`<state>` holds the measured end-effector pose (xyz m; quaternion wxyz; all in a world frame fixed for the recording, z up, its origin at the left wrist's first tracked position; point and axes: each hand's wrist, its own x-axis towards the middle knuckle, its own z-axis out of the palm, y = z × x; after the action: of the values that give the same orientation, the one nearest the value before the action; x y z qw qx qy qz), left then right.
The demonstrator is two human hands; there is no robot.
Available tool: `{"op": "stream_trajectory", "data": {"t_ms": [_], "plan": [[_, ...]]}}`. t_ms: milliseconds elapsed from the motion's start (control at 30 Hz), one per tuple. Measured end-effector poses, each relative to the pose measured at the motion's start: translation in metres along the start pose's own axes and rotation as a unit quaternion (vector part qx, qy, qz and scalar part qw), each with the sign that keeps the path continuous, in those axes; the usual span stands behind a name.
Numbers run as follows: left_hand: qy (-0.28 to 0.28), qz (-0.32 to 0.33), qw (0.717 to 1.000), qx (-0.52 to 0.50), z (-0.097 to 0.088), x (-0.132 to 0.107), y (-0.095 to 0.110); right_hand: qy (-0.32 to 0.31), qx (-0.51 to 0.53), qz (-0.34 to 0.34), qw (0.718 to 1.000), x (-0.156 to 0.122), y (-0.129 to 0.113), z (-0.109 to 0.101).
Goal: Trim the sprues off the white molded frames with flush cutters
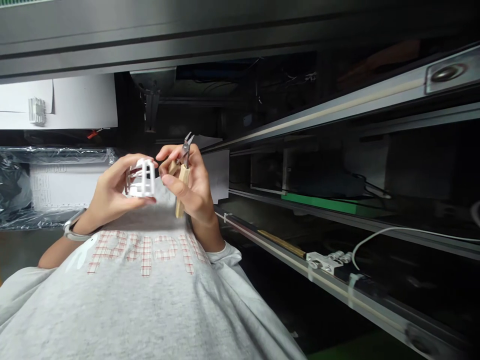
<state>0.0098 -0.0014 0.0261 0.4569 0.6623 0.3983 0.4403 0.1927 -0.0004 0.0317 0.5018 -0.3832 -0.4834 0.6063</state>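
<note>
white frame (152,178), tan plier handles (183,176), grey shirt (157,312) with red-checked lettering (146,256), bright green strip (318,203).

The left hand (107,192) is closed around the white frame (152,180) from its left side, one digit being laid along the frame's far edge and another along its near edge. The left wrist (89,221) is held to the left of the frame and on its body side; the left forearm (52,257) is angled farther out to the left. The right hand (195,192) is positioned to the right of the frame, just beside it and not touching. Its fingers are curled in a grip, and its thumb (178,187) is directed toward the frame. The right forearm (212,235) is inclined from the frame's right, on the body side.
</note>
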Motion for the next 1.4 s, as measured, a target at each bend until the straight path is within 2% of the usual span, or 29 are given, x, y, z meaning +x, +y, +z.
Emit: {"op": "stream_trajectory", "data": {"t_ms": [100,200,233,300,367,400,433,500,633,700,767,833,967,1067,1200,1267,1400], "plan": [[-0.061,-0.085,0.977,-0.183,-0.004,0.001,-0.003,-0.016,0.003,0.006,1.000,0.000,0.007,0.002],[-0.108,-0.106,0.962,-0.229,-0.006,0.002,-0.005,-0.001,-0.004,-0.015,1.000,0.005,0.018,0.005],[-0.109,-0.108,0.961,-0.230,-0.006,0.002,-0.006,0.029,-0.029,-0.027,0.999,0.008,0.022,0.004],[-0.095,-0.126,0.956,-0.248,-0.007,0.001,-0.007,0.138,-0.115,-0.061,0.982,0.015,0.031,-0.002],[-0.079,-0.157,0.941,-0.289,-0.008,-0.001,-0.008,0.261,-0.215,-0.090,0.937,0.022,0.037,-0.014],[-0.072,-0.168,0.933,-0.310,-0.009,-0.003,-0.008,0.301,-0.249,-0.098,0.915,0.024,0.040,-0.022],[-0.067,-0.174,0.926,-0.329,-0.009,-0.004,-0.008,0.317,-0.265,-0.100,0.905,0.025,0.041,-0.029],[-0.058,-0.182,0.916,-0.353,-0.007,-0.007,-0.008,0.284,-0.244,-0.087,0.923,0.024,0.042,-0.041],[-0.046,-0.191,0.906,-0.374,-0.001,-0.008,-0.005,0.131,-0.073,-0.020,0.988,0.017,0.036,-0.048],[-0.034,-0.195,0.912,-0.359,0.002,-0.008,-0.003,0.056,0.021,0.036,0.998,0.015,0.032,-0.047],[-0.023,-0.196,0.922,-0.333,0.004,-0.008,-0.002,0.008,0.070,0.084,0.994,0.015,0.030,-0.047],[-0.021,-0.195,0.927,-0.320,0.005,-0.009,0.000,0.012,0.047,0.091,0.995,0.015,0.029,-0.049],[-0.026,-0.198,0.921,-0.333,0.010,-0.013,0.000,0.041,-0.059,0.038,0.997,0.011,0.026,-0.051],[-0.015,-0.210,0.915,-0.343,0.018,-0.016,0.000,0.020,-0.073,0.019,0.997,0.002,0.022,-0.045],[-0.020,-0.204,0.919,-0.338,0.031,-0.014,0.006,0.035,-0.077,0.001,0.996,-0.003,0.024,-0.037],[-0.026,-0.191,0.921,-0.338,0.037,-0.012,0.011,0.050,-0.089,-0.020,0.995,-0.001,0.025,-0.041],[0.024,-0.211,0.932,-0.293,0.050,-0.013,0.012,0.070,-0.125,-0.042,0.989,-0.001,0.020,-0.058]]}}
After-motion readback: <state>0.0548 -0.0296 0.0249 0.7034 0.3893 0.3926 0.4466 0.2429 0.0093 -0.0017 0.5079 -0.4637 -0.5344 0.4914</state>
